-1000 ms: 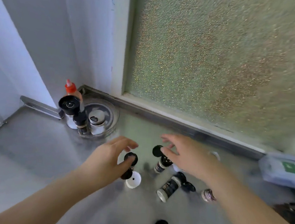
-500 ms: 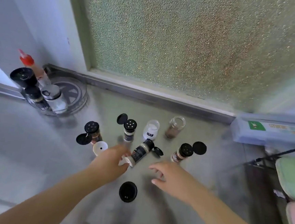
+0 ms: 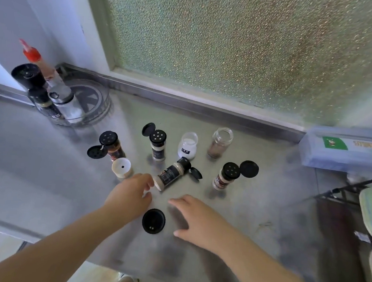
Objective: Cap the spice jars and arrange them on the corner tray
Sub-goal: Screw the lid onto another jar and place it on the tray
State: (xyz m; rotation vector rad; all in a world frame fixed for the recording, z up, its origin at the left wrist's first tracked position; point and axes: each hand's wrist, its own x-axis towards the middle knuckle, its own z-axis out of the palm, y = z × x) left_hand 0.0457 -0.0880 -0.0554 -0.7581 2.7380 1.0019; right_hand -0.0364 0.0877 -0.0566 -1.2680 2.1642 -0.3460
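The left hand [image 3: 128, 197] is touching the bottom of the tipped jar [image 3: 171, 173], fingers curled, not gripping; the right hand [image 3: 198, 220] is hovering open and empty beside the black cap [image 3: 153, 221].

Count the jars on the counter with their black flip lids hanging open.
4: left jar, back middle jar, tipped-over jar by the left hand, right jar. None appears hidden.

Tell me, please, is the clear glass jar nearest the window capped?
No, the clear glass jar stands open-mouthed, with no lid on its threaded neck.
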